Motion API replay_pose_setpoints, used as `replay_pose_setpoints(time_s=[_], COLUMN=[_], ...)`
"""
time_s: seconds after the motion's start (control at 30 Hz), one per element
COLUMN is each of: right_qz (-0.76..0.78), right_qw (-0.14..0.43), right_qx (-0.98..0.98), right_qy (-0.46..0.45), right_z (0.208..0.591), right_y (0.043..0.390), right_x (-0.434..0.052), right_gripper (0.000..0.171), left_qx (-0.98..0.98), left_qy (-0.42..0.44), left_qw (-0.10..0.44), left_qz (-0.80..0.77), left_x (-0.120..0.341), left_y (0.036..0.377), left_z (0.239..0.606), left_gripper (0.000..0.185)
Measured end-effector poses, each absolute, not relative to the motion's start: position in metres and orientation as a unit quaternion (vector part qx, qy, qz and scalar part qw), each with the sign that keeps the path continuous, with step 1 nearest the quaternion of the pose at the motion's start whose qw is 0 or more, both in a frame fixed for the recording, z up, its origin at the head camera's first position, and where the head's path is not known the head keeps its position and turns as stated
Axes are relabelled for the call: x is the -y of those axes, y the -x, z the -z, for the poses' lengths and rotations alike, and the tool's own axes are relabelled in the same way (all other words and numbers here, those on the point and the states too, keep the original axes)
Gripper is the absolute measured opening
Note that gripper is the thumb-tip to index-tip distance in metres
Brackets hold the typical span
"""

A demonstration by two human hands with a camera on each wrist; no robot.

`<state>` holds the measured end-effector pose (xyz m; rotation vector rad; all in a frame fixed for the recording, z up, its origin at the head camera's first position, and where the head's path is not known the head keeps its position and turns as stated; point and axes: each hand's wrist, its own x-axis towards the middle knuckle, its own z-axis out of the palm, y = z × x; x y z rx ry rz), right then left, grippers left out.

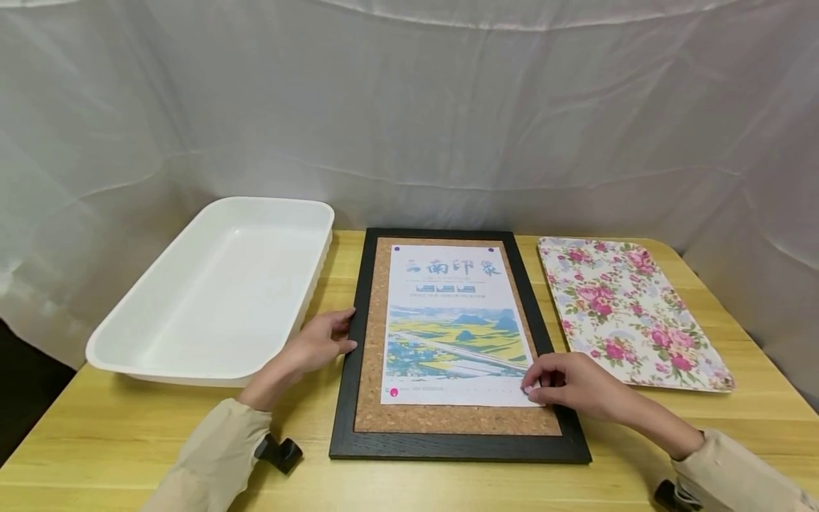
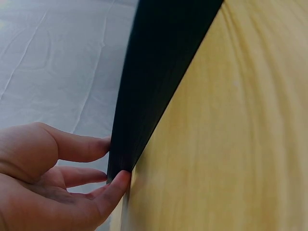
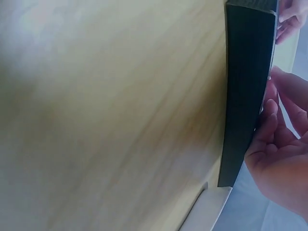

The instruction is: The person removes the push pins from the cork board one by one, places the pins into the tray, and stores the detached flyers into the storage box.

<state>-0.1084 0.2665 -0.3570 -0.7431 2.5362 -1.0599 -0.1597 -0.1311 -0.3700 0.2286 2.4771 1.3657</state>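
Note:
A black-framed cork board lies flat in the middle of the wooden table, with a printed landscape poster on it. My left hand rests against the frame's left edge, and its fingertips touch the black frame. My right hand sits at the poster's lower right corner, its fingers curled and pinching a small white pin. A pink pin holds the lower left corner and blue pins hold the top. The right wrist view shows the frame's edge beside my right hand.
A large empty white plastic tub stands left of the board, close to my left hand. A flat floral tray lies on the right. White cloth hangs behind and around the table. Bare tabletop runs along the front edge.

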Motion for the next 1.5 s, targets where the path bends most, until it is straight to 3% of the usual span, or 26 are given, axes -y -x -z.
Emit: replay_pose_setpoints(time_s=[0.33,0.8,1.5], right_qz=[0.377,0.342,0.345], right_qw=[0.113,0.105,0.113], right_qx=[-0.873,-0.911,-0.921], right_qy=[0.286,0.205,0.142], right_z=[0.356,0.343,0.325], right_y=[0.111,0.124,0.156], right_x=[-0.271,-0.27,-0.285], right_gripper=[0.013,0.004,0.018], left_qx=[-0.862,-0.857,-0.859], left_qy=[-0.081,-0.082,-0.074], left_qw=[0.151,0.154,0.158], left_qz=[-0.477,-0.485,-0.482], left_x=[0.131,0.13,0.132], left_y=[0.16,0.159,0.159], left_z=[0.37,0.369,0.368], left_gripper=[0.06,0.06,0.061])
